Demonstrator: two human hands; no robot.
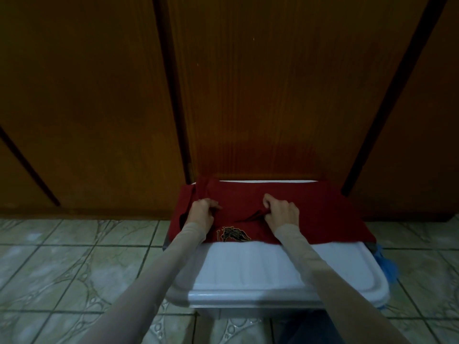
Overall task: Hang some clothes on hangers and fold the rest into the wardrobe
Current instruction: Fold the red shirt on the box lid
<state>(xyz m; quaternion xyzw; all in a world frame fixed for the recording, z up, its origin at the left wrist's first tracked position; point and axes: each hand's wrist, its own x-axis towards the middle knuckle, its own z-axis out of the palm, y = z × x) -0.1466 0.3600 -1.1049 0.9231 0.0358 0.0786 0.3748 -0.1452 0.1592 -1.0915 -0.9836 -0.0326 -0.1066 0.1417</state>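
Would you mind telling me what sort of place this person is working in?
Probably a bedroom at home, on the floor in front of a wardrobe: tall wooden wardrobe doors fill the background, patterned floor tiles lie below, and a red shirt is spread on a white plastic storage box lid.

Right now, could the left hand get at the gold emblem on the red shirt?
Probably yes. The left hand grips the red shirt just above the emblem, which lies uncovered beside its wrist; it would have to let go first.
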